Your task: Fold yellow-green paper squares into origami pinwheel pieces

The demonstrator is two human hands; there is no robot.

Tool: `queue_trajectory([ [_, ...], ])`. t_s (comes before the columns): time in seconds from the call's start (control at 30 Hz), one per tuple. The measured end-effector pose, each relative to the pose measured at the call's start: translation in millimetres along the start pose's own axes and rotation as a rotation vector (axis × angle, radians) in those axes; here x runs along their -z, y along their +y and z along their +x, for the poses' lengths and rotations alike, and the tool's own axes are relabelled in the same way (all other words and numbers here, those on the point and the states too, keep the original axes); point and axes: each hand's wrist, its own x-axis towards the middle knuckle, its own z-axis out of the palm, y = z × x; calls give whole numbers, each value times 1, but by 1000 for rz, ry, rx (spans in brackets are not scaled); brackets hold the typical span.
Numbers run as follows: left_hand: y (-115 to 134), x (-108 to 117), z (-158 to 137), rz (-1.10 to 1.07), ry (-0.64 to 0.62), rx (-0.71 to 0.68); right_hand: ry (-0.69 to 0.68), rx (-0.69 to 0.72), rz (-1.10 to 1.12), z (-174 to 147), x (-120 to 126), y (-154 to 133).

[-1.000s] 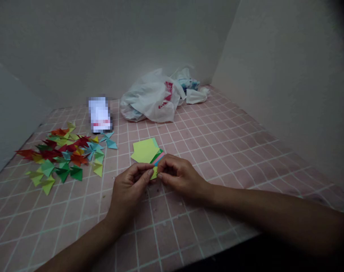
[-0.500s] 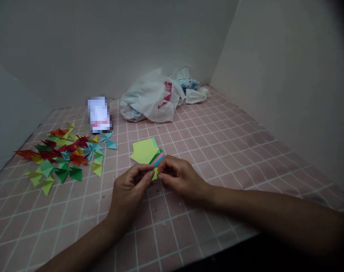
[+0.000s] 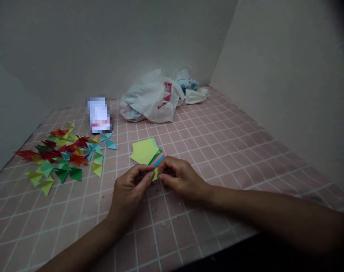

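Note:
A small piece of yellow folded paper (image 3: 155, 174) is pinched between my two hands, mostly covered by the fingers. My left hand (image 3: 134, 186) grips its left side between thumb and forefinger. On the other side, my right hand (image 3: 181, 176) is closed with thumb and fingertips at the paper's right edge. Just beyond the hands lies a fanned stack of coloured paper sheets (image 3: 144, 151), yellow-green on top, with green, pink and blue edges showing. To the left, several folded paper cranes (image 3: 75, 173) in red, orange, yellow, green and blue lie in a loose heap.
A phone (image 3: 99, 114) with a lit, blurred screen stands behind the cranes. White plastic bags (image 3: 152, 98) rest near the back wall. A pink tablecloth (image 3: 217, 151) with white grid lines covers the table, and walls (image 3: 288, 75) enclose it at the back and sides.

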Motion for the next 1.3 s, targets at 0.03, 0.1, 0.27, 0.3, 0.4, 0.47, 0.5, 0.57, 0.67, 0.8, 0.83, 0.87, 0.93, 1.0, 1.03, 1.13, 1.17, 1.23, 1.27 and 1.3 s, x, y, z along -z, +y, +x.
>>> queue_trajectory([
  [0.03, -1, 0, 1, 13, -7, 2, -3, -11, -4, 0, 0, 0],
  [0.1, -2, 2, 2, 35, -22, -1, -17, -33, -13, 1, 1, 0],
  [0.27, -3, 4, 4, 52, -79, 3, -40, -16, -41, 2, 3, 0],
  [0.3, -3, 5, 4, 54, -86, 9, -40, -10, -35, 3, 3, 1],
  [0.4, 0, 4, 5, 21, -89, 58, -34, -24, 36, 3, 2, 3],
  [0.47, 1, 3, 5, -27, -89, 97, -31, -58, 113, 4, 1, 4],
  [0.5, 1, 3, 5, -48, -89, 112, -34, -79, 155, 4, 1, 4],
  [0.57, 2, 2, 5, -79, -87, 137, -52, -120, 237, 5, 0, 5],
  [0.67, 2, 3, 6, -110, -97, 164, -73, -175, 344, 5, 0, 4],
  [0.8, 2, 4, 6, -115, -117, 166, -71, -212, 414, 6, -1, 3],
  [0.83, 2, 4, 6, -115, -117, 164, -76, -218, 430, 6, -1, 2],
  [0.87, 2, 4, 6, -119, -114, 163, -84, -224, 447, 6, -1, 2],
  [0.93, 3, 3, 6, -136, -98, 171, -96, -229, 469, 7, 0, 2],
  [1.0, 3, 3, 6, -152, -72, 185, -97, -230, 470, 8, 2, 2],
  [1.03, 4, 3, 6, -160, -61, 193, -98, -230, 465, 8, 2, 3],
  [1.13, 4, 3, 5, -183, -42, 198, -122, -251, 458, 8, 3, 3],
  [1.17, 4, 3, 5, -189, -39, 195, -138, -265, 454, 7, 4, 3],
  [1.23, 4, 4, 5, -194, -32, 184, -161, -300, 442, 7, 4, 2],
  [1.27, 4, 4, 4, -194, -30, 179, -165, -315, 435, 6, 4, 1],
  [1.3, 3, 4, 4, -193, -31, 176, -163, -326, 430, 6, 4, 0],
])
